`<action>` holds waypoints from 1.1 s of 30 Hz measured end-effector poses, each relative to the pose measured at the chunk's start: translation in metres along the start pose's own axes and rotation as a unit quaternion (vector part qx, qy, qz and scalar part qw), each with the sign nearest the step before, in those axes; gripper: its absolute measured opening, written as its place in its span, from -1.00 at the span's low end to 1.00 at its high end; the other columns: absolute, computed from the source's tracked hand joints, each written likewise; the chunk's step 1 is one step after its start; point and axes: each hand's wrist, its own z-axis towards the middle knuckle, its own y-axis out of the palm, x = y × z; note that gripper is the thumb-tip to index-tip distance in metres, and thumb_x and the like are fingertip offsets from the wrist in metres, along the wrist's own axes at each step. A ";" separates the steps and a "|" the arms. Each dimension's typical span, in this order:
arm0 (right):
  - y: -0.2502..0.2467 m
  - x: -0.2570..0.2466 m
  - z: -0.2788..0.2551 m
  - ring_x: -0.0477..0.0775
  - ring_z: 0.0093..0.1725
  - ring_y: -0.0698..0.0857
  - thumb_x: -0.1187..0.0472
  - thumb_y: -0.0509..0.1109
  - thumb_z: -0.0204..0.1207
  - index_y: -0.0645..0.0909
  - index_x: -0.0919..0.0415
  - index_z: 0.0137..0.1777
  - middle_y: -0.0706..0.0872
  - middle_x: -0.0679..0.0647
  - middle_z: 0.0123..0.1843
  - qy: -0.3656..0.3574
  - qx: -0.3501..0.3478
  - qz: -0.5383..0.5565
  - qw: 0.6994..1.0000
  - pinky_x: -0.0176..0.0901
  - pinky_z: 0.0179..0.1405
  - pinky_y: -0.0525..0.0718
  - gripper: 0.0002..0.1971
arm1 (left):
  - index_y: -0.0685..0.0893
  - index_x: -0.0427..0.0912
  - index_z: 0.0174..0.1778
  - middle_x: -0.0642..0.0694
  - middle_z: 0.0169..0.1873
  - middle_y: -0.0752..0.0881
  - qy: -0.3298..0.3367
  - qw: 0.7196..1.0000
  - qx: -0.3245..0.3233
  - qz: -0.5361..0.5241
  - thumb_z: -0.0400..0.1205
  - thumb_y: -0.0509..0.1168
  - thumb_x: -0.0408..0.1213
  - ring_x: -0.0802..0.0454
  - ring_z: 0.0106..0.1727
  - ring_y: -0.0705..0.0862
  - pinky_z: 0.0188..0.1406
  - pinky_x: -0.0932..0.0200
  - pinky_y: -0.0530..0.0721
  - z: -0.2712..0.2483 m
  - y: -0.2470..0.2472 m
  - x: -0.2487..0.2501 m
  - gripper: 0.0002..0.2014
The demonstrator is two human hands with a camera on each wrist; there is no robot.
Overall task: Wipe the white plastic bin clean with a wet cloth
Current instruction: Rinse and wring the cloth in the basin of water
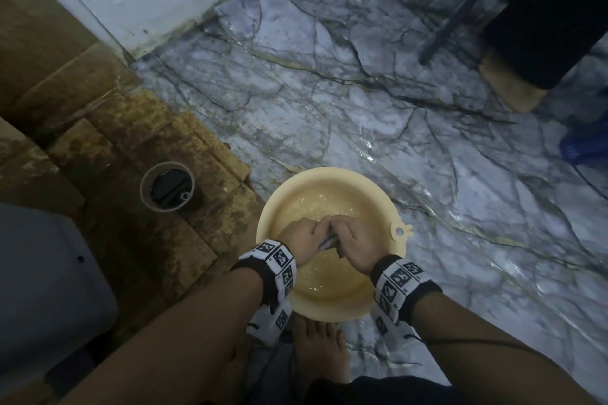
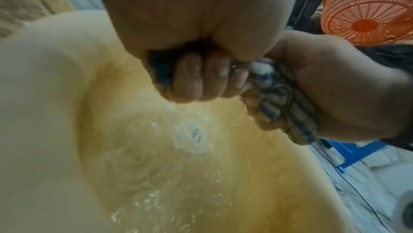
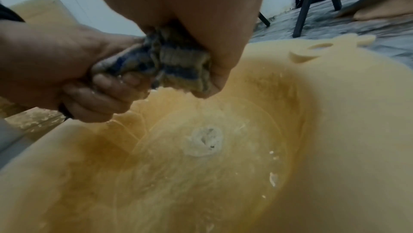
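A twisted blue-and-beige checked cloth is held over a cream round basin with yellowish water in it. My left hand grips one end of the cloth with curled fingers. My right hand grips the other end. Both hands meet above the middle of the basin. Drops fall from the cloth and make a splash ring in the water. A pale grey plastic body stands at the lower left, apart from both hands.
The basin sits on a wet marble floor beside stained brown tiles. A round cup with a dark lid stands left of it. Chair legs and another person's foot are far right. An orange basket hangs behind. My bare foot touches the basin.
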 end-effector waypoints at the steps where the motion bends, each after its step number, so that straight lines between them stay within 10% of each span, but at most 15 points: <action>1: 0.002 -0.002 0.000 -0.26 -0.46 0.57 0.16 0.08 0.75 0.61 0.07 -0.24 0.60 -0.15 -0.44 -0.010 0.013 -0.013 1.000 -0.39 -0.39 0.40 -0.64 | 0.48 -0.13 -0.53 -0.12 -0.53 0.57 0.003 1.000 0.012 0.001 0.80 -0.11 0.02 -0.05 -0.45 0.51 -0.43 0.12 0.35 0.000 0.002 0.000 -0.39; 9: 0.003 -0.012 0.004 -0.22 -0.40 0.51 0.19 0.09 0.74 0.47 -0.02 -0.40 0.57 -0.12 -0.43 0.015 0.021 -0.031 0.999 -0.46 -0.44 0.39 -0.58 | 0.77 -0.33 -0.08 -0.30 -0.17 0.78 0.004 0.997 0.051 0.064 0.81 -0.15 -0.01 -0.23 -0.11 0.71 -0.13 0.06 0.53 -0.004 0.007 0.006 -0.36; 15: -0.008 -0.024 0.003 0.00 -0.69 0.37 0.14 0.00 0.75 0.56 0.22 -0.28 0.47 0.07 -0.58 0.140 -0.070 0.069 0.985 -0.34 -0.75 0.29 -0.57 | 0.77 -0.28 -0.18 -0.28 -0.27 0.77 0.062 0.983 0.066 0.161 0.80 -0.14 0.00 -0.23 -0.19 0.71 -0.23 0.04 0.55 -0.004 0.003 0.004 -0.37; 20: -0.013 -0.020 0.015 0.02 -0.69 0.30 0.26 0.00 0.67 0.50 0.33 -0.21 0.38 0.13 -0.59 0.252 -0.214 0.106 0.938 -0.30 -0.65 0.30 -0.69 | 0.72 -0.22 -0.19 -0.20 -0.29 0.77 0.135 0.961 0.086 0.224 0.56 -0.50 0.15 -0.22 -0.24 0.71 -0.25 -0.03 0.66 -0.005 -0.003 -0.001 -0.14; 24: -0.012 -0.020 0.019 -0.02 -0.70 0.36 -0.13 0.06 0.71 0.48 0.17 -0.35 0.46 0.06 -0.58 0.328 -0.183 0.231 0.898 -0.38 -0.65 0.30 -0.50 | 0.68 -0.26 -0.24 -0.24 -0.30 0.74 0.088 0.965 0.090 0.229 0.77 -0.19 0.04 -0.22 -0.25 0.68 -0.31 0.04 0.53 -0.002 -0.009 0.005 -0.36; 28: -0.005 -0.020 0.011 0.04 -0.53 0.65 -0.08 0.09 0.74 0.45 0.15 0.33 0.73 0.25 -0.16 0.162 -0.011 0.196 0.967 -0.22 -0.64 0.51 -0.64 | 0.47 -0.22 -0.47 -0.15 -0.52 0.52 -0.062 0.995 0.057 0.049 0.79 -0.07 -0.03 -0.13 -0.43 0.50 -0.38 0.08 0.39 0.008 -0.014 0.009 -0.44; 30: -0.001 -0.012 0.002 -0.03 -0.12 0.69 0.01 0.16 0.72 0.37 0.07 0.52 0.64 0.16 0.24 -0.002 0.057 0.060 0.997 -0.14 -0.19 0.61 -0.59 | 0.46 -0.18 -0.40 -0.07 -0.49 0.47 -0.124 0.991 0.019 -0.056 0.79 -0.02 -0.10 0.01 -0.48 0.45 -0.46 0.15 0.43 0.011 -0.016 0.010 -0.55; 33: 0.006 0.006 -0.010 0.06 0.44 0.48 -0.04 0.10 0.69 0.33 0.18 0.61 0.48 0.13 0.51 -0.204 0.102 -0.165 0.959 -0.07 0.41 0.43 -0.46 | 0.38 -0.08 -0.41 -0.02 -0.51 0.42 -0.199 0.960 -0.059 -0.188 0.78 0.00 -0.14 0.09 -0.56 0.38 -0.57 0.28 0.36 0.012 -0.020 0.017 -0.60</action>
